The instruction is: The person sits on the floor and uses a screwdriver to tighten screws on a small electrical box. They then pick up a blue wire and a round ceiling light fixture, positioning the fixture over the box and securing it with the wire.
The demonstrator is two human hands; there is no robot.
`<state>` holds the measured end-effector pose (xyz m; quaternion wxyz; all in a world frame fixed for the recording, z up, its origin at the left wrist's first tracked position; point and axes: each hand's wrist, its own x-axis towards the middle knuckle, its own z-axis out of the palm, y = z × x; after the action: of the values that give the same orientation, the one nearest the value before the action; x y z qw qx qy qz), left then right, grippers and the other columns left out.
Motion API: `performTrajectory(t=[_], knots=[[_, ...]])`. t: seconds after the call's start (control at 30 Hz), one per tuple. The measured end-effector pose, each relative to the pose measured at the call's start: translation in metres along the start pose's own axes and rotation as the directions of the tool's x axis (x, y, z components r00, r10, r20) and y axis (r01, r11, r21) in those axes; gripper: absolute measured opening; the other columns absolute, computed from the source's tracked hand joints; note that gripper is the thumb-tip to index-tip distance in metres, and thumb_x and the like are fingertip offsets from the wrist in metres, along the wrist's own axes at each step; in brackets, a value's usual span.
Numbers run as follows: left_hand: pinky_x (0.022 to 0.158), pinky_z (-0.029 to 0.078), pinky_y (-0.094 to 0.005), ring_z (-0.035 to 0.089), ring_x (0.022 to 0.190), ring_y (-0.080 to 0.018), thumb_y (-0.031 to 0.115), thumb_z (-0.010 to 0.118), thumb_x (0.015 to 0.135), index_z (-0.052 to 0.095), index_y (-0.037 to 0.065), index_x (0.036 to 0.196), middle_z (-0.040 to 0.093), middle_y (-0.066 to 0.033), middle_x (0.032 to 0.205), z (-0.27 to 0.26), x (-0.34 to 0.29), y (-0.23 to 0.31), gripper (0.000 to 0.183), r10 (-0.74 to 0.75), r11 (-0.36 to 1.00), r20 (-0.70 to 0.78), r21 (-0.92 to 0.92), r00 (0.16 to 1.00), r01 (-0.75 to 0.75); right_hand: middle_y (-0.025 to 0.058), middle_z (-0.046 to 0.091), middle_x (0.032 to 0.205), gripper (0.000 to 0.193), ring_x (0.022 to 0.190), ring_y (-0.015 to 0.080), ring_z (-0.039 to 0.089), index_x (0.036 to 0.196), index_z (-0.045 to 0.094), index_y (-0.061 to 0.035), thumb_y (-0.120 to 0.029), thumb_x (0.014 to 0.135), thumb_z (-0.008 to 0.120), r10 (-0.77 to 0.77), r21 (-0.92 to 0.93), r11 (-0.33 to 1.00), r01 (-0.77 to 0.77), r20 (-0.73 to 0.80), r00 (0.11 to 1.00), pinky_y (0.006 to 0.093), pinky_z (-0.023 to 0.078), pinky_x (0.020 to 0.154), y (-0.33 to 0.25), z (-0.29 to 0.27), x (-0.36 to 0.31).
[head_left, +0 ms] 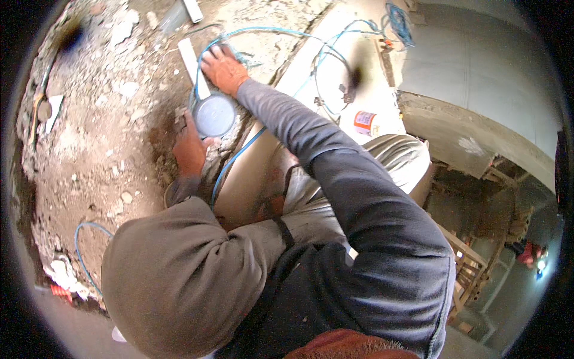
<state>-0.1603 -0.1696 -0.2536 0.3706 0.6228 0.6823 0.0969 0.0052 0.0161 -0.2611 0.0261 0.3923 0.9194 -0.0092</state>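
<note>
Here's the left hand (190,149), low beside the round grey cap (215,116), thumb parted from the fingers; whether its fingertips grasp anything, I can't tell. The cap sits just right of that hand, and just below the right hand (224,70), which is palm-down, fingers spread wide. Left of those fingers lies a white strip (190,60); blue cable (263,29) loops above them, with broken rubble (122,107) away to the left hand's left.
</note>
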Motion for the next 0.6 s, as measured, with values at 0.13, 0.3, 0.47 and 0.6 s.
performTrajectory(t=[0.13, 0.3, 0.47, 0.6], knots=[[0.082, 0.053, -0.0483, 0.067, 0.101, -0.0407, 0.034, 0.087, 0.072, 0.022, 0.004, 0.158, 0.069, -0.0262, 0.108, -0.01, 0.004, 0.011, 0.112, -0.027, 0.999, 0.062, -0.03, 0.998, 0.029, 0.0106, 0.059, 0.126, 0.022, 0.125, 0.0313, 0.053, 0.105, 0.072, -0.0096, -0.017, 0.091, 0.057, 0.063, -0.026, 0.998, -0.059, 0.148, 0.987, 0.047, 0.042, 0.106, 0.012, 0.016, -0.007], [0.081, 0.052, -0.0502, 0.064, 0.102, -0.0407, 0.035, 0.086, 0.072, 0.023, 0.003, 0.157, 0.067, -0.0234, 0.111, 0.002, 0.003, -0.001, 0.111, 0.003, 1.0, 0.007, 0.013, 1.0, -0.004, 0.0154, 0.074, 0.094, 0.029, 0.093, 0.0366, 0.071, 0.103, 0.071, -0.0071, -0.022, 0.099, 0.046, 0.061, -0.018, 0.998, -0.058, 0.345, 0.937, 0.0487, 0.049, 0.093, 0.001, -0.01, -0.032], [0.08, 0.053, -0.0495, 0.064, 0.105, -0.0397, 0.035, 0.085, 0.075, 0.023, 0.002, 0.157, 0.066, -0.0225, 0.111, -0.003, 0.0, -0.001, 0.108, -0.006, 0.999, 0.006, 0.034, 1.0, 0.006, 0.0216, 0.073, 0.093, 0.035, 0.091, 0.0418, 0.071, 0.104, 0.068, -0.0053, -0.025, 0.104, 0.038, 0.171, 0.172, 0.947, -0.271, 0.443, 0.88, 0.0536, 0.054, 0.08, -0.01, -0.021, -0.068], [0.075, 0.054, -0.0498, 0.066, 0.097, -0.0406, 0.032, 0.081, 0.082, 0.034, -0.003, 0.147, 0.068, -0.0231, 0.102, 0.008, -0.01, 0.0, 0.087, -0.128, 0.987, -0.051, -0.099, 0.99, 0.123, 0.0226, 0.072, 0.097, 0.033, 0.094, 0.0408, 0.07, 0.108, 0.065, -0.0071, -0.028, 0.103, 0.04, 0.333, 0.137, 0.877, -0.46, 0.517, 0.789, 0.0526, 0.054, 0.083, -0.016, -0.015, -0.07]])
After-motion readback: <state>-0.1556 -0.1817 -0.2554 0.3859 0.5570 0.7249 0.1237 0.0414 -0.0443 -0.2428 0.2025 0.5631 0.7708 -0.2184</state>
